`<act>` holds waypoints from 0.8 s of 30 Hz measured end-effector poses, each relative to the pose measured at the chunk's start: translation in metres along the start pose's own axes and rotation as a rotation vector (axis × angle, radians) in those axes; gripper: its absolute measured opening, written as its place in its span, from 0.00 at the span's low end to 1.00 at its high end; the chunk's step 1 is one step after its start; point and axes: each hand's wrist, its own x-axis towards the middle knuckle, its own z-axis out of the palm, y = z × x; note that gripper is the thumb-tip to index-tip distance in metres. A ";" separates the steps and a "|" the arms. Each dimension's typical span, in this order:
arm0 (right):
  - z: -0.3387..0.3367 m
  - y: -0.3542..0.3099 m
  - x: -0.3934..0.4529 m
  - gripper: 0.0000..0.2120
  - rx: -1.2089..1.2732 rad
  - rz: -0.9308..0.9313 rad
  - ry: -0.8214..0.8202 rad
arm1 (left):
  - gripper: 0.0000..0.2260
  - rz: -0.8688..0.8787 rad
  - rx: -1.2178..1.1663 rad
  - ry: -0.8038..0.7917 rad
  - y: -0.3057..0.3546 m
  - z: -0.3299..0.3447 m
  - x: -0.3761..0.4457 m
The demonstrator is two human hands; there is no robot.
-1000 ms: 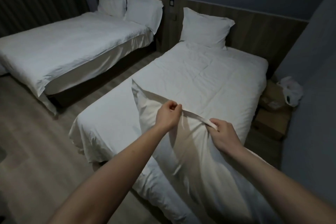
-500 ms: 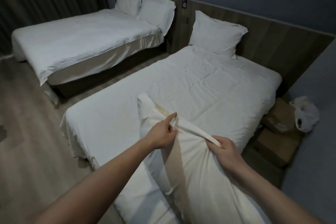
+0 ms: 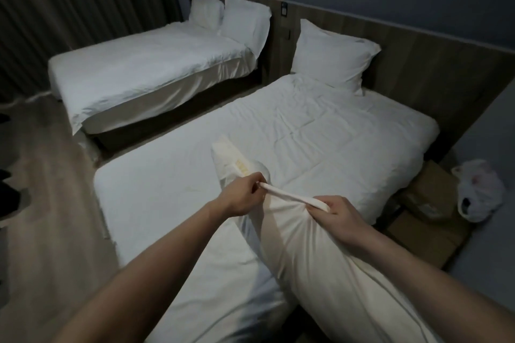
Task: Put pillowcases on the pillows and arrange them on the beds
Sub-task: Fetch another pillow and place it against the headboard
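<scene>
A white pillowcase (image 3: 309, 256) covers most of a pillow over the foot of the near bed (image 3: 320, 131). The pillow's bare end (image 3: 231, 159), with a yellowish label, sticks out past the case's opening. My left hand (image 3: 242, 198) pinches the left end of the pillowcase hem, and my right hand (image 3: 338, 216) grips the hem's right end, so the hem is stretched between them. One cased pillow (image 3: 331, 56) leans on the headboard of the near bed. Two cased pillows (image 3: 228, 18) stand at the head of the far bed (image 3: 145, 67).
A wooden floor aisle (image 3: 50, 203) runs left of the near bed. Cardboard boxes (image 3: 423, 211) and a white plastic bag (image 3: 479, 192) sit on the floor to the right. Curtains (image 3: 69, 8) hang at the far left. A wood headboard panel (image 3: 434, 69) lines the wall.
The pillow has dropped lower toward the near bed and its bare end now shows beyond the opening. Both hands have kept hold of the hem and moved lower; my view has shifted left.
</scene>
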 end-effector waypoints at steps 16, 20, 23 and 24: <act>-0.154 0.122 0.114 0.21 0.023 0.062 -0.046 | 0.07 -0.046 -0.241 0.214 0.101 0.042 0.161; -0.180 0.150 0.156 0.22 0.014 0.067 -0.060 | 0.09 -0.053 -0.248 0.216 0.115 0.042 0.214; -0.203 0.169 0.185 0.21 -0.014 0.079 -0.058 | 0.09 -0.044 -0.232 0.213 0.132 0.043 0.252; -0.213 0.176 0.194 0.20 -0.014 0.079 -0.052 | 0.08 -0.044 -0.227 0.218 0.140 0.041 0.265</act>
